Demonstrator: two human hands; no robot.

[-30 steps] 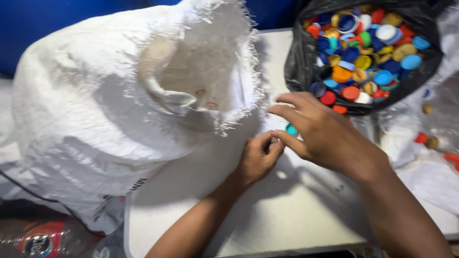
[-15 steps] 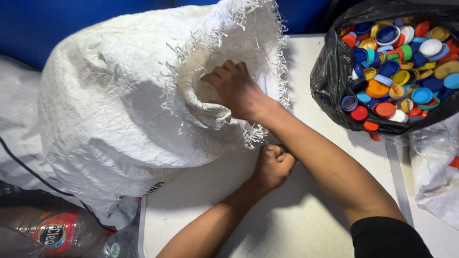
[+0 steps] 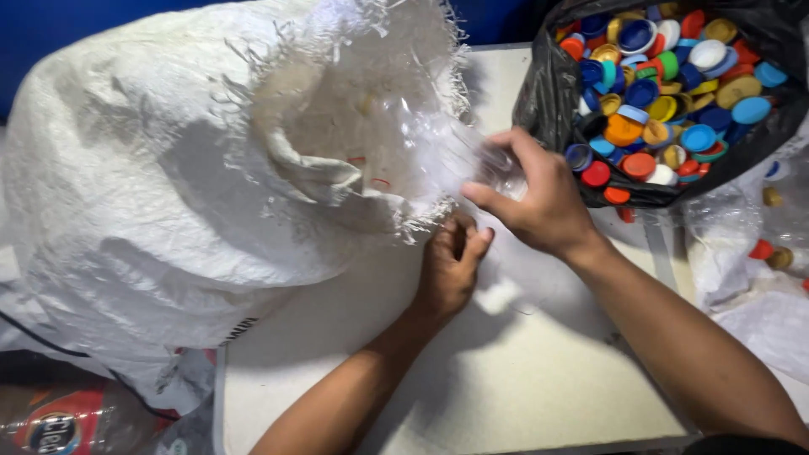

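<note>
1. Right hand (image 3: 539,198) clamped on clear plastic bottle (image 3: 484,164), just at mouth of white woven sack (image 3: 168,202), left of black bag of caps (image 3: 666,84).
2. Left hand (image 3: 451,265) curled loosely on white table (image 3: 506,388), near sack's frayed edge; fingers half closed, holding nothing visible.
3. Bottle probably light, thin-walled, crushable and slippery; best gripped around neck or shoulder.

Person, two arms in view. Left hand (image 3: 447,265): bare, no ring, no glove; forearm bare, no watch or band. Right hand (image 3: 543,202): bare, no ring at the visible fingers; forearm bare up to a dark sleeve edge (image 3: 742,444), seen only partly at the lower right corner.
</note>
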